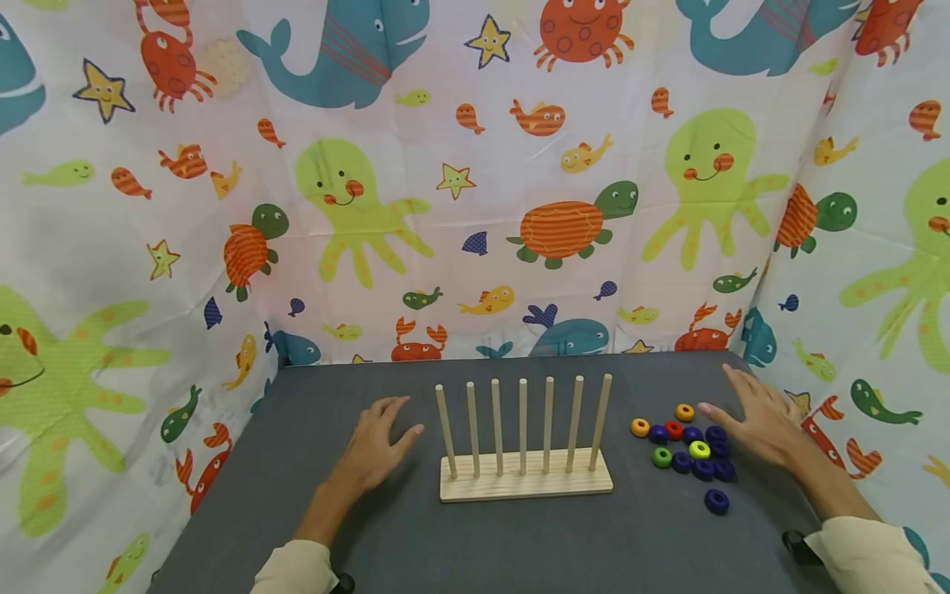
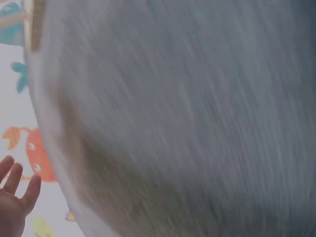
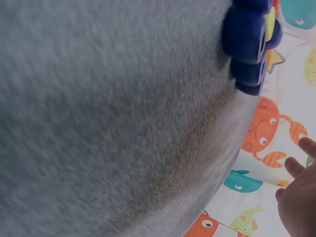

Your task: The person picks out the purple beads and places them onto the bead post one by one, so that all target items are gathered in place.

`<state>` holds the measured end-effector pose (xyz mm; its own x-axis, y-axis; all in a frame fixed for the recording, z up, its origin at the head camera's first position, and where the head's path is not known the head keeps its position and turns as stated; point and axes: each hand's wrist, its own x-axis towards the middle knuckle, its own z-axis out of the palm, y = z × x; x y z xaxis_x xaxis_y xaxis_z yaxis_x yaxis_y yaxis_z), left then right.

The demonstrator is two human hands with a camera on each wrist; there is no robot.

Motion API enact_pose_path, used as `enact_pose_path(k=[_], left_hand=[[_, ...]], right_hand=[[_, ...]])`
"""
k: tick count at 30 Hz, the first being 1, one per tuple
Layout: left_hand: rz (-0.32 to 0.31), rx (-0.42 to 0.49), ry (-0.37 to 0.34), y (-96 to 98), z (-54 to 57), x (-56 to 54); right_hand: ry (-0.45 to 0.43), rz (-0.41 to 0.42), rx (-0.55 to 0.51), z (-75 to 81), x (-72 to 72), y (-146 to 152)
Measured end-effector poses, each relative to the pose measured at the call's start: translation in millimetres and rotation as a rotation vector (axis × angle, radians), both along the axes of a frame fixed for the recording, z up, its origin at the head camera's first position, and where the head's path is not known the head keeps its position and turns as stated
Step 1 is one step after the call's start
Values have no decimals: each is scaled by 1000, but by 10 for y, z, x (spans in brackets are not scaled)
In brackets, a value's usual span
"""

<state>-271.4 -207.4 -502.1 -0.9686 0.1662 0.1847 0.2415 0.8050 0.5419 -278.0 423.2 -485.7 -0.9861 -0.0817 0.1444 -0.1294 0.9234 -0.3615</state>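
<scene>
A pale wooden rack (image 1: 527,487) with several upright pegs stands mid-table, no ring on any peg. Left of it my left hand (image 1: 374,445) hovers with fingers extended, holding nothing; the left wrist view shows its fingers (image 2: 15,180) at the lower left. To the rack's right lies a loose cluster of small rings: several dark blue rings (image 1: 703,469), orange rings (image 1: 684,412), a red ring (image 1: 674,430), a yellow ring (image 1: 699,450) and a green ring (image 1: 662,457). My right hand (image 1: 764,417), fingers spread and empty, is just right of them. Blue rings (image 3: 244,37) show in the right wrist view.
The dark grey table (image 1: 371,536) carries the rack and rings. A white curtain (image 1: 438,214) printed with sea animals hangs behind it and along both sides. One blue ring (image 1: 717,502) lies nearer the front, apart from the cluster.
</scene>
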Motion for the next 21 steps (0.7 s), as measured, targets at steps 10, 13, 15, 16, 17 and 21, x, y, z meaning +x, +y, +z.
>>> enact_pose_path(k=[10,13,15,16,17,21], left_hand=[[-74,289,-101,310,79,237],[-74,320,-137,361,89,299],[-65,330,-164,391,86,333],[-66,338,-172,406,82,349],[-59,341,-185,420,77,365],[-46,351,-213,464,48,417]], right_hand=[[23,32,-88,6,228,-90],[11,43,-110,21,289,-95],[-5,50,-127,41,341,-104],[-12,54,-137,50,369,-109],[-20,60,-146,60,397,-112],[-49,73,-181,86,503,-135]])
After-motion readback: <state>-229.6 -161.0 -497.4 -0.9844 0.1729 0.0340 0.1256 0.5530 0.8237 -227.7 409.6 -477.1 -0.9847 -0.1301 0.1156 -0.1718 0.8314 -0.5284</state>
